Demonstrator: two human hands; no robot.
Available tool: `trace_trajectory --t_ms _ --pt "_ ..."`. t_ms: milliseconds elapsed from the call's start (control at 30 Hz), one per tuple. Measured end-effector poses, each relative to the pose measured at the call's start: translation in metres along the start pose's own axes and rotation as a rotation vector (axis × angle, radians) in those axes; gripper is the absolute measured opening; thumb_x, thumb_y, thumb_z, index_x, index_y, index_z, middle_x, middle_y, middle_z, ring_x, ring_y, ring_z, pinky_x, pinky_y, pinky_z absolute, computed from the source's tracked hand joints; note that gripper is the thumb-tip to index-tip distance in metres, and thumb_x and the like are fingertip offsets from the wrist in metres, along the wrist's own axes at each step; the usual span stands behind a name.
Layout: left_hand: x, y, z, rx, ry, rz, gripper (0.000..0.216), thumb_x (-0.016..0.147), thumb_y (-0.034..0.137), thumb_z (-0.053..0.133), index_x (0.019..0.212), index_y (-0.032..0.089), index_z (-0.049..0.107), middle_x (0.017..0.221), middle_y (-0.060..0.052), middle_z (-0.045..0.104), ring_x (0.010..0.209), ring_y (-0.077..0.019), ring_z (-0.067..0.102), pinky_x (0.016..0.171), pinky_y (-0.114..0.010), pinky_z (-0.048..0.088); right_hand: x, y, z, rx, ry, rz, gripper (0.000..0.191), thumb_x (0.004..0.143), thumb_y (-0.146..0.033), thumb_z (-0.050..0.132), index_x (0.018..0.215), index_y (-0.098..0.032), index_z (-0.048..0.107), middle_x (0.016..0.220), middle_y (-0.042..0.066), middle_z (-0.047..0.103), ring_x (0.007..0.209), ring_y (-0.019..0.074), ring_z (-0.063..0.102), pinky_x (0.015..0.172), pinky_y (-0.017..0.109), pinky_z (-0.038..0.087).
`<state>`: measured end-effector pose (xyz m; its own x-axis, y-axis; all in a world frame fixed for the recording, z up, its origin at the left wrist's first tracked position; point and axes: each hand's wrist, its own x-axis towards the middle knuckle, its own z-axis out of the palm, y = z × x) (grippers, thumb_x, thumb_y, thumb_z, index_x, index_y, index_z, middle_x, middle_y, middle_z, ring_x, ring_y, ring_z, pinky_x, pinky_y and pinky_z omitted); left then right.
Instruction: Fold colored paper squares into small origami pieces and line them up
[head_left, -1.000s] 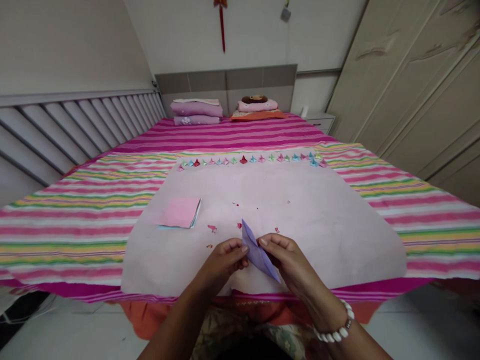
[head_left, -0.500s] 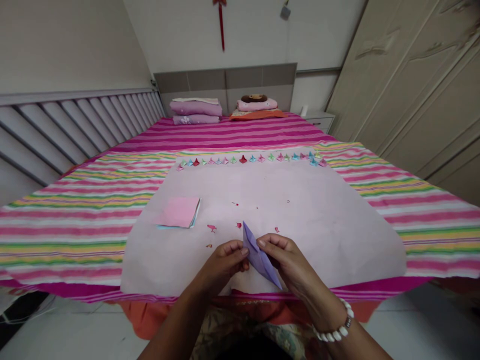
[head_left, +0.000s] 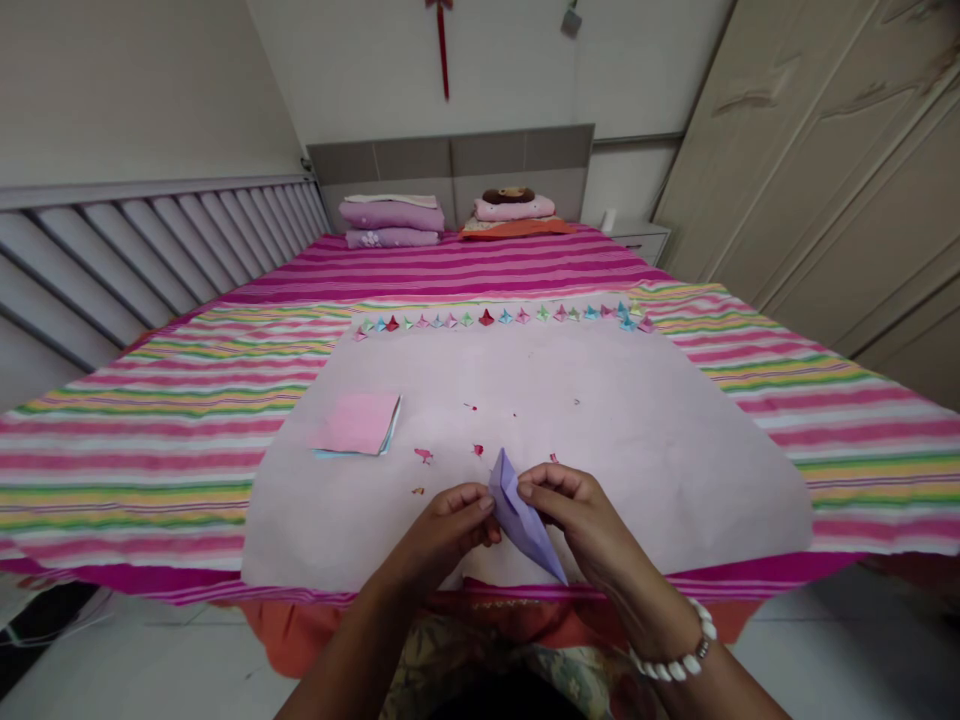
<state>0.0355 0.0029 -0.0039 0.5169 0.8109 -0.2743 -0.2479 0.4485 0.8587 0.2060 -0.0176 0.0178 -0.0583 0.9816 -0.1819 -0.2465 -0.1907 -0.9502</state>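
pinching folded purple paper, left hand and right hand both closed thumb-to-finger. red scraps lie just beyond; pink-topped paper stack to left; folded-shape row farther off.

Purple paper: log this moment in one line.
left hand: pinches purple paper | right hand: pinches same paper | pink-topped paper stack: on pale sheet, left | folded pieces: row along far edge

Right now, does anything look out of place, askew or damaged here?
Mainly the mostly reddish scraps scattered across the pale sheet: small and ragged, unlike the orderly row of folded paper figures. The square paper stack is slightly askew, blue edges showing under pink. No tear shows in the handheld purple paper.
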Motion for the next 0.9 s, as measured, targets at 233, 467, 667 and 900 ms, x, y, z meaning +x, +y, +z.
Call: trace_trajectory --t_ms 233,467,667,900 --pt "0.002 -0.004 0.0 -0.039 -0.008 0.01 0.029 0.073 0.039 0.073 0.069 0.013 0.062 0.058 0.0 0.059 0.056 -0.009 0.052 0.059 -0.022 0.036 -0.003 -0.002 0.004 -0.169 0.082 -0.151 0.019 0.068 -0.035 0.068 0.065 -0.017 0.062 0.057 -0.003 0.055 0.053 0.011 0.046 0.052 0.025 0.036" --pt "0.003 -0.005 -0.002 -0.084 0.006 0.043 0.024 0.072 0.035 0.074 0.073 0.012 0.064 0.06 0.0 0.058 0.057 -0.0085 0.05 0.059 -0.021 0.036 -0.005 0.002 0.007 -0.204 0.039 -0.192 0.028 0.066 -0.031 0.071 0.09 -0.019 0.063 0.069 0.0 0.062 0.057 0.0132 0.054 0.054 0.027 0.042" --pt "0.001 -0.004 0.0 -0.143 0.015 0.082 0.024 0.068 0.035 0.075 0.072 0.013 0.067 0.064 -0.001 0.06 0.058 -0.0105 0.051 0.06 -0.024 0.04 -0.013 0.003 0.015 -0.341 0.025 -0.243 0.024 0.071 -0.022 0.061 0.095 -0.02 0.062 0.074 0.0 0.062 0.062 0.0145 0.056 0.057 0.027 0.044" --pt "0.006 -0.008 0.007 -0.137 0.021 0.094 0.049 0.076 0.061 0.058 0.087 0.014 0.069 0.079 -0.009 0.069 0.085 -0.0242 0.062 0.076 -0.034 0.046 -0.016 0.003 0.019 -0.656 0.092 -0.4 0.03 0.073 -0.012 0.055 0.1 -0.022 0.064 0.07 -0.001 0.062 0.057 0.0137 0.053 0.055 0.026 0.042"
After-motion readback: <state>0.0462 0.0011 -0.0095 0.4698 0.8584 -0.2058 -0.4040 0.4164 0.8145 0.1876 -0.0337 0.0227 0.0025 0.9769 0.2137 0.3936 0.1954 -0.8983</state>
